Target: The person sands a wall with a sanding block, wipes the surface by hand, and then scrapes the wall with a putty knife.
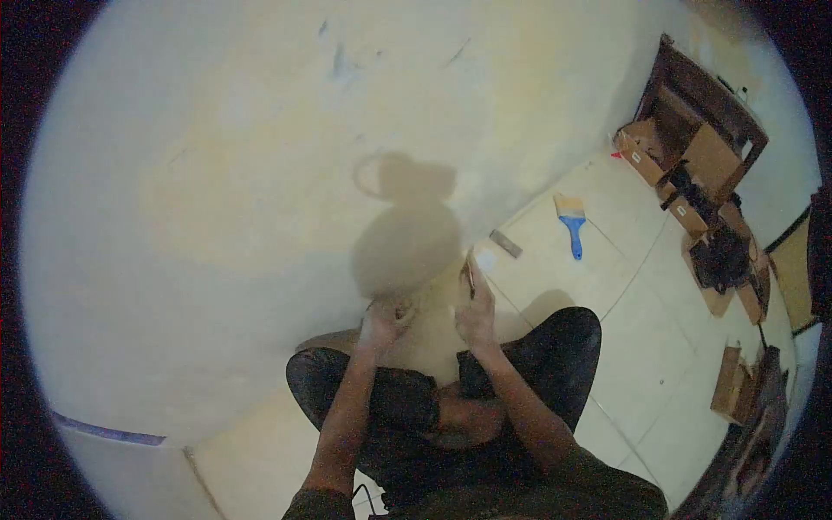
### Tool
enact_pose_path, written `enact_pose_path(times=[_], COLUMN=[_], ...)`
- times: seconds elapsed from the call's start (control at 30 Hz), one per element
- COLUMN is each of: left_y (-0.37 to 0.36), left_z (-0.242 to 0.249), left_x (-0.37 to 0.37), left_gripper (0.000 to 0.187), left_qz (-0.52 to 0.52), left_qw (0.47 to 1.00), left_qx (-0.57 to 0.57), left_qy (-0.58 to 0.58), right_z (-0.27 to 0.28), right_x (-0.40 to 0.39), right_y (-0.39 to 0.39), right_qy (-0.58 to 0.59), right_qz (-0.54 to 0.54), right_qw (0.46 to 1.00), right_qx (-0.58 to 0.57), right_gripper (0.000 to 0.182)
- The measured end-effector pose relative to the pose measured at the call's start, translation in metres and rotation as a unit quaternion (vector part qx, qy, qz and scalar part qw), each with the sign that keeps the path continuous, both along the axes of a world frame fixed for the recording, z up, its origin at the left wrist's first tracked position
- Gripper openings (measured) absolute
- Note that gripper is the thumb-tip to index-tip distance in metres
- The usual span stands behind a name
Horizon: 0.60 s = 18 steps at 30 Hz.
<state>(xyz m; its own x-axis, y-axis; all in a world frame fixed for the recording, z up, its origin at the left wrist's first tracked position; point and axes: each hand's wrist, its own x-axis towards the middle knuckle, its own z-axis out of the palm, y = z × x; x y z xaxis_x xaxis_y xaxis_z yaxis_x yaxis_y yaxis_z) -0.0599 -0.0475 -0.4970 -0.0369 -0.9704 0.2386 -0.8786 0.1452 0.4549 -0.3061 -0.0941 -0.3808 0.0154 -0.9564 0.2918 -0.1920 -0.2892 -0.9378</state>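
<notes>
My right hand [476,319] is raised in front of the wall with its fingers closed on a thin, flat, brownish piece [471,270]; its exact kind is too blurred to make out. Close to the foot of the wall, my left hand [384,323] has curled fingers, and what they hold, if anything, is hidden. A small grey block [505,243] lies on the floor just beyond my right hand. Farther right is a wide paintbrush [571,227] with a blue handle and pale bristles, lying flat.
The patchy pale wall [260,173] rises close before my crossed legs [555,355]. Across the tiled floor [641,364], cardboard boxes [715,160] and a dark bundle [721,258] sit at the right. Another small box [733,386] stands nearer. Purple tape [113,431] runs low on the left.
</notes>
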Motion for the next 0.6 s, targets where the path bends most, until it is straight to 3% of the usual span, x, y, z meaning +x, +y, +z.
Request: enact_pose_path(times=[0.1, 0.2, 0.27, 0.3, 0.37, 0.4, 0.47, 0.57, 0.6], left_y=[-0.024, -0.033, -0.026, -0.021, -0.014, -0.014, -0.018, -0.021, -0.023], left_z=[0.035, 0.021, -0.004, -0.015, -0.022, -0.02, -0.021, -0.017, -0.019], left_x=[-0.006, 0.01, 0.016, 0.017, 0.022, 0.021, 0.018, 0.008, 0.006], left_gripper=[0.038, 0.038, 0.038, 0.038, 0.038, 0.038, 0.038, 0.038, 0.038], left_qz=[0.045, -0.013, 0.028, 0.048, 0.076, 0.094, 0.098, 0.088, 0.086], left_qw=[0.991, 0.991, 0.994, 0.988, 0.996, 0.989, 0.984, 0.98, 0.979], left_qx=[0.031, 0.073, -0.099, -0.127, 0.028, 0.086, 0.118, 0.142, 0.148], left_qy=[0.125, 0.112, -0.046, -0.07, 0.033, 0.072, 0.095, 0.109, 0.114], right_z=[0.03, 0.058, 0.059, 0.057, 0.041, 0.037, 0.026, 0.07, 0.071], right_x=[0.032, 0.074, 0.106, 0.122, 0.15, 0.157, 0.167, 0.162, 0.156], right_y=[-0.015, -0.021, -0.016, -0.012, 0.005, 0.01, 0.013, -0.006, -0.007], right_qy=[0.005, -0.015, 0.017, 0.047, 0.153, 0.14, 0.116, 0.122, 0.107], right_qz=[0.027, 0.048, 0.042, 0.039, 0.029, 0.03, 0.031, -0.014, 0.074], right_qw=[0.998, 0.987, 0.987, 0.987, 0.978, 0.98, 0.985, 0.989, 0.99], right_qx=[-0.06, -0.156, -0.153, -0.151, -0.141, -0.137, -0.124, -0.08, 0.048], right_gripper=[0.063, 0.069, 0.07, 0.07, 0.072, 0.072, 0.071, 0.068, 0.071])
